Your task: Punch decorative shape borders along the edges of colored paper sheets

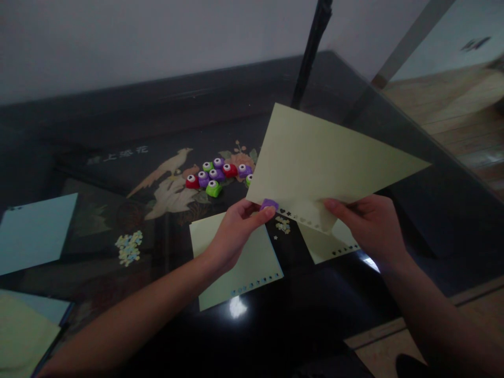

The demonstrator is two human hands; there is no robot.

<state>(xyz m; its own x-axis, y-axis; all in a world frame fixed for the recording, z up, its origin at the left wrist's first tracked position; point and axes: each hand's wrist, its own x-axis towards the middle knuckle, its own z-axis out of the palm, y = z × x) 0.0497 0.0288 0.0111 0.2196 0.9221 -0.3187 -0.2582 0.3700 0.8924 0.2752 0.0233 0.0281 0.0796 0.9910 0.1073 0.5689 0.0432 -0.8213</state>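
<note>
Well, I had one sheet [331, 157] raised over the table [307, 325].
Near me lay punched paper [255, 252]; above it, my left hand [236, 231] clamped a purple punch [270, 203], thumb on top, at the sheet's lower edge; my right hand [370, 226] pinched that edge; beyond sat more punches [215, 175] near a bird picture [171, 165].

On the counter [244, 115], craft punches [213, 175] cluster behind the middle sheet [255, 257]. To that sheet's left lies a pile of cut-outs [129, 248]; farther left, another sheet [35, 233] behind a stack [23, 336]. A smaller pile [282, 224] separates the middle sheet from the right sheet [323, 247], which the raised sheet [315, 163] partly hides.
</note>
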